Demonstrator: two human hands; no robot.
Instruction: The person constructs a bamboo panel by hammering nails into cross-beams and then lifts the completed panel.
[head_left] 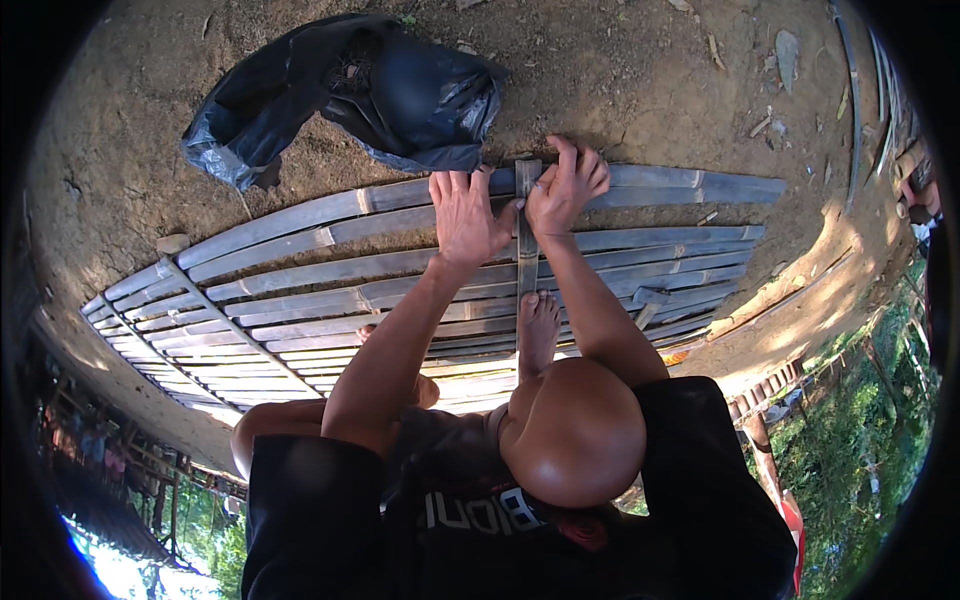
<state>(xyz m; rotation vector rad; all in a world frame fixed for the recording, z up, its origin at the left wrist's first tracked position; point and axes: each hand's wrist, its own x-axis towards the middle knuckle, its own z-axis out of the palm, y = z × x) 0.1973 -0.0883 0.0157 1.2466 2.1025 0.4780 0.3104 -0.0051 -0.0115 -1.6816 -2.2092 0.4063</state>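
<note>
A panel of long grey bamboo slats point(290, 277) lies on the ground, joined by thin crosspieces. My left hand point(468, 222) lies on the two farthest slats, fingers stretched toward the far edge and thumb reaching to the wider bamboo crosspiece point(528, 255). Just right of that crosspiece's far end is my right hand point(566, 190), its fingers curled and thumb bent in by the crosspiece. Whatever those fingers hold, if anything, is hidden. My bare foot point(539, 330) presses on the crosspiece's near part.
A crumpled black plastic bag point(420, 105) lies beyond the panel, almost touching my left fingertips. A small hammer-like tool point(650, 300) rests on the slats at right. A thin crosspiece point(235, 325) spans the left part. Bamboo strips point(850, 100) lie at the far right.
</note>
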